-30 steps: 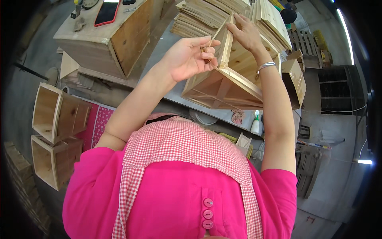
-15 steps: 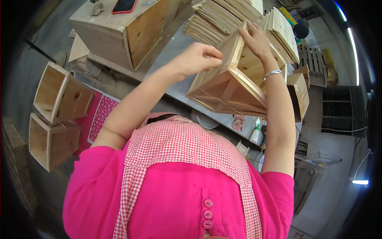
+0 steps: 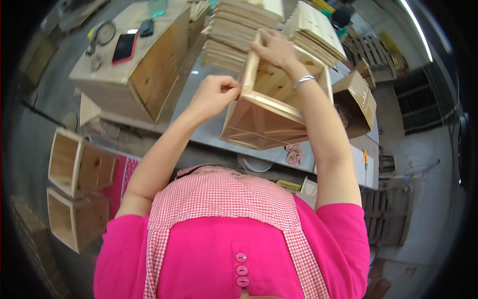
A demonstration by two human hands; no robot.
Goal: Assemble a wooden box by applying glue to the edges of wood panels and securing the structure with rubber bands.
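An open-topped pale wooden box [image 3: 266, 119] stands on the grey metal worktable [image 3: 193, 107]. At its far left corner my right hand [image 3: 277, 50] curls over the rim and grips it; a silver bracelet circles that wrist. My left hand [image 3: 214, 95] is closed, thumb and fingers pinched together against the box's near left upper corner. Whatever those fingers may hold is hidden. Faint lines, perhaps string or tape, run across the box's near face.
Stacks of thin wooden panels [image 3: 229, 37] and more boards [image 3: 316, 32] rise behind the box. To its right sits an open cardboard carton [image 3: 361, 97]. A large wooden cabinet [image 3: 112, 79] at left carries a red-cased phone [image 3: 125, 47]. Wooden boxes [image 3: 64, 154] stand lower left.
My left hand has come up against the box's near left corner, where it was held just off the side. My right hand still grips the rim. The whole view has shifted.
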